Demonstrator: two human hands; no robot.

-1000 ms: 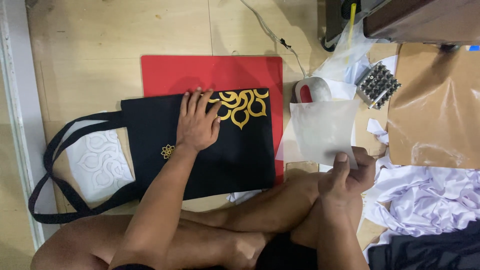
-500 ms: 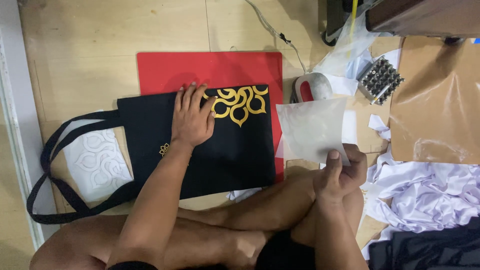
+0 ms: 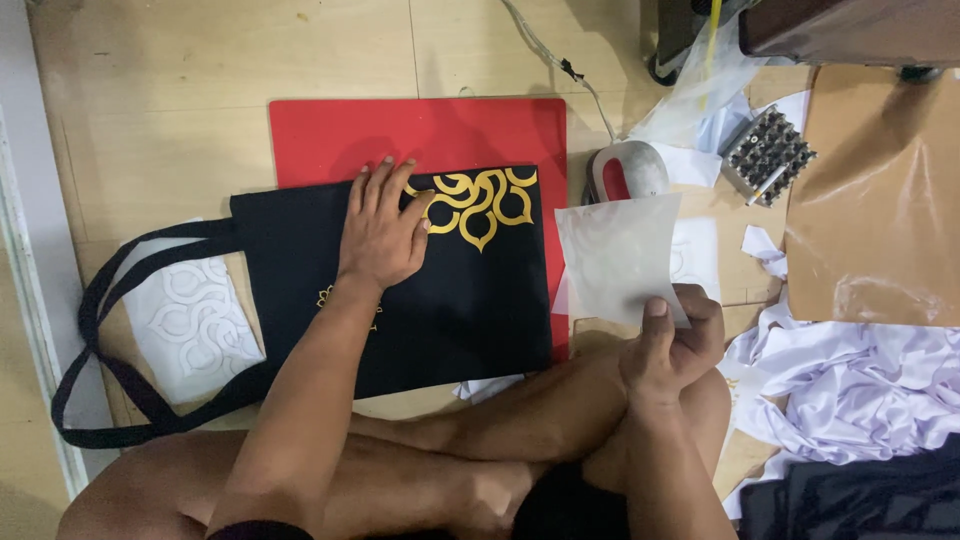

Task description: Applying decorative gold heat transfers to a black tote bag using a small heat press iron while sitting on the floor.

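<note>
"What is the floor like?"
"Light wooden boards (image 3: pixel 200 70), with a white strip (image 3: pixel 30 250) along one side."
"What else?"
"Brown paper (image 3: pixel 870 200), crumpled white cloth (image 3: pixel 850 390), and a dark cabinet (image 3: pixel 850 25)."

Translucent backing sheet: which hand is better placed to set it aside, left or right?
Right, probably. The right hand already pinches the translucent backing sheet by its lower edge, clear of the black fabric tote bag. The left hand lies flat on the bag beside the gold ornament print.
</note>
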